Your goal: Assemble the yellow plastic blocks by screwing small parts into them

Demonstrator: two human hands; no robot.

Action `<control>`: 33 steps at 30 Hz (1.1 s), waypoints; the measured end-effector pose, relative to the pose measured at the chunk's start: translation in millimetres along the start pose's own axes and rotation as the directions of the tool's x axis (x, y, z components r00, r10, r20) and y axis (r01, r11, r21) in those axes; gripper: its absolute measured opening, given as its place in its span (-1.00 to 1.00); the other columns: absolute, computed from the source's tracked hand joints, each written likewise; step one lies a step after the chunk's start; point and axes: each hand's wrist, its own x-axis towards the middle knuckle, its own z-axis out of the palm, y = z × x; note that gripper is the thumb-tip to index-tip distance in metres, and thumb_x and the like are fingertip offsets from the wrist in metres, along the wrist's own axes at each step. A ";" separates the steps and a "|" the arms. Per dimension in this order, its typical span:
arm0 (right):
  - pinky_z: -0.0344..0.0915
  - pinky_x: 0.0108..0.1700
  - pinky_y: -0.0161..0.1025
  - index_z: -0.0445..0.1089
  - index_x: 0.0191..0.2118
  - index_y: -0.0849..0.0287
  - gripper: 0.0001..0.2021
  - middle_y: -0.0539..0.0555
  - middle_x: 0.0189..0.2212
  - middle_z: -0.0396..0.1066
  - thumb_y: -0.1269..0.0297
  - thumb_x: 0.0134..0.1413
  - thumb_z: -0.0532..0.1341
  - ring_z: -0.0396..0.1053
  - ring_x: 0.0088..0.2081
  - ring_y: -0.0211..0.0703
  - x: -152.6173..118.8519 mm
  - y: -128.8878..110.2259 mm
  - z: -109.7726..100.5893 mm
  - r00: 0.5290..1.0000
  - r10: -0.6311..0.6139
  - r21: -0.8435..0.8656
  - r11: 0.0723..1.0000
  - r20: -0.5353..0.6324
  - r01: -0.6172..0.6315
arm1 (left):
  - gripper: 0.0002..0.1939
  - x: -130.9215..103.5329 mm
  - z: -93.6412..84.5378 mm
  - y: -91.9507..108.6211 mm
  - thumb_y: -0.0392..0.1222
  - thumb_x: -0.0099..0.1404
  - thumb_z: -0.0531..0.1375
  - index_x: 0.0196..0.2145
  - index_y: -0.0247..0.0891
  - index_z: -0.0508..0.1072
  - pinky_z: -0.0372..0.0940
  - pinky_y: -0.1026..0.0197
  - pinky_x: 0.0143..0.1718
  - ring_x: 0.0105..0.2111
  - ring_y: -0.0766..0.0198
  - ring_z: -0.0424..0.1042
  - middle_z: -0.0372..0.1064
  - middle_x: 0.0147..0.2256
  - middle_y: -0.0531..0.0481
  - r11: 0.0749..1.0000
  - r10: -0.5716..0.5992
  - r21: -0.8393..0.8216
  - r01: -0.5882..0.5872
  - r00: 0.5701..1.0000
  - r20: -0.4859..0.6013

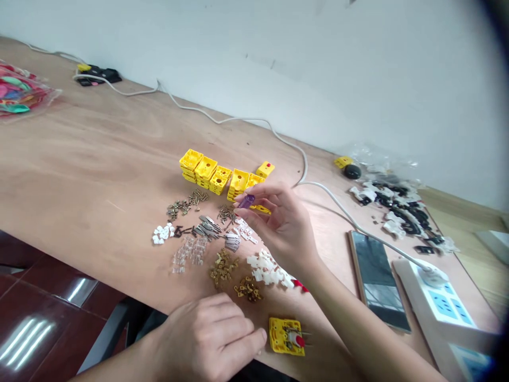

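My right hand (282, 225) is raised over the heaps of small parts. Its thumb and fingers pinch a small see-through purple screwdriver handle (247, 201); no shaft is visible. My left hand (217, 337) rests at the table's near edge with its fingers curled, and whatever is inside them is hidden. Just right of its fingertips lies an opened yellow housing (278, 339) with a red button, a white piece and thin metal pins sticking out to the right. Behind my right hand stand stacked yellow shells (206, 168). Brass parts (222, 268) lie between the hands.
White plastic pieces (268, 269), screws (199, 197) and clear pieces (190, 253) lie in heaps. On the right are a phone (376, 276), a power strip (433, 294) and black and white parts (409, 220). A white cable (338, 199) crosses the table.
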 end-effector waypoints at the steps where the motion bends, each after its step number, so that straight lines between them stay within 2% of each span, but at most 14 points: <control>1: 0.54 -0.06 -0.32 0.40 -0.05 -0.03 -0.70 -0.08 -0.16 0.48 0.49 0.20 0.33 0.50 -0.11 -0.31 -0.2 0.0 0.5 1.000 -0.007 0.001 1.000 -0.001 0.007 | -0.74 -0.3 0.5 -0.1 -0.39 0.53 0.03 -0.23 -0.40 0.50 0.26 0.20 -0.44 -0.47 0.28 0.40 0.46 -0.46 0.00 1.000 -0.002 0.014 0.001 1.000 0.005; 5: 0.55 -0.06 -0.33 0.40 -0.03 -0.04 -0.69 -0.08 -0.15 0.48 0.50 0.20 0.33 0.51 -0.10 -0.30 -1.0 -4.6 0.6 1.000 -0.022 0.001 1.000 0.009 0.022 | -0.70 -2.1 3.7 0.0 -0.37 0.55 0.01 -0.22 -0.35 0.53 0.34 0.23 -0.36 -0.43 0.27 0.42 0.45 -0.46 -0.02 0.996 -0.012 0.091 0.009 0.999 0.034; 9: 0.57 -0.07 -0.31 0.42 -0.04 -0.02 -0.65 -0.08 -0.17 0.51 0.58 0.18 0.32 0.55 -0.10 -0.28 -11.0 -27.6 -7.0 0.995 -0.093 -0.020 0.996 -0.033 0.093 | -0.71 -1.3 2.9 -0.8 -0.39 0.53 0.03 -0.23 -0.36 0.54 0.40 0.20 -0.30 -0.40 0.26 0.45 0.49 -0.43 -0.04 0.993 0.006 0.115 -0.006 1.000 0.002; 13: 0.60 -0.08 -0.25 0.42 -0.01 -0.03 -0.56 -0.06 -0.14 0.51 0.66 0.12 0.32 0.55 -0.11 -0.22 -45.8 -60.3 -21.2 0.983 -0.123 -0.062 0.991 -0.136 0.115 | -0.75 2.5 -2.6 -0.3 -0.41 0.53 0.06 -0.19 -0.43 0.54 0.45 0.16 -0.20 -0.30 0.22 0.52 0.57 -0.32 -0.10 0.998 0.025 0.062 -0.021 0.998 -0.061; 17: 0.59 -0.07 -0.31 0.40 0.03 -0.04 -0.48 -0.07 -0.13 0.55 0.73 0.08 0.32 0.54 -0.09 -0.25 -96.3 -78.0 -32.0 0.963 -0.073 -0.061 0.996 -0.258 0.060 | -0.72 7.5 -4.6 4.6 -0.35 0.58 0.01 -0.13 -0.43 0.52 0.45 0.15 -0.19 -0.25 0.21 0.55 0.59 -0.24 -0.13 0.999 -0.031 -0.044 0.029 0.999 -0.044; 20: 0.61 -0.07 -0.28 0.39 0.05 -0.03 -0.47 -0.06 -0.13 0.57 0.72 0.10 0.30 0.56 -0.10 -0.23 -127.2 -78.4 -36.6 0.956 -0.045 -0.056 0.998 -0.291 0.030 | -0.76 9.0 -1.3 7.9 -0.37 0.57 0.03 -0.06 -0.45 0.50 0.45 0.12 -0.19 -0.23 0.18 0.56 0.59 -0.21 -0.15 0.998 -0.047 -0.035 0.047 0.999 -0.010; 23: 0.61 -0.05 -0.24 0.40 0.04 -0.01 -0.49 -0.06 -0.14 0.57 0.72 0.09 0.30 0.57 -0.11 -0.21 -145.1 -74.2 -38.8 0.933 -0.045 -0.073 0.997 -0.358 0.020 | -0.77 5.7 3.6 8.1 -0.38 0.55 0.06 0.00 -0.46 0.49 0.44 0.10 -0.14 -0.16 0.15 0.54 0.57 -0.13 -0.18 0.997 -0.066 -0.026 0.066 0.998 0.025; 27: 0.61 -0.08 -0.24 0.41 0.01 -0.01 -0.52 -0.07 -0.15 0.58 0.71 0.09 0.30 0.57 -0.13 -0.20 -154.6 -69.3 -38.9 0.914 -0.025 -0.051 0.999 -0.404 0.004 | -0.76 0.8 7.3 7.7 -0.39 0.54 0.08 0.06 -0.45 0.48 0.42 0.08 -0.10 -0.10 0.13 0.49 0.55 -0.06 -0.18 0.995 -0.097 -0.033 0.098 0.994 0.046; 33: 0.61 -0.07 -0.24 0.41 0.02 -0.01 -0.51 -0.06 -0.15 0.57 0.71 0.09 0.29 0.58 -0.13 -0.21 -158.7 -65.0 -37.5 0.916 -0.013 -0.018 1.000 -0.401 0.006 | -0.78 6.2 10.6 12.2 -0.38 0.53 0.10 0.01 -0.43 0.51 0.39 0.09 -0.23 -0.19 0.12 0.44 0.58 -0.12 -0.11 0.995 -0.048 0.092 0.045 0.998 0.038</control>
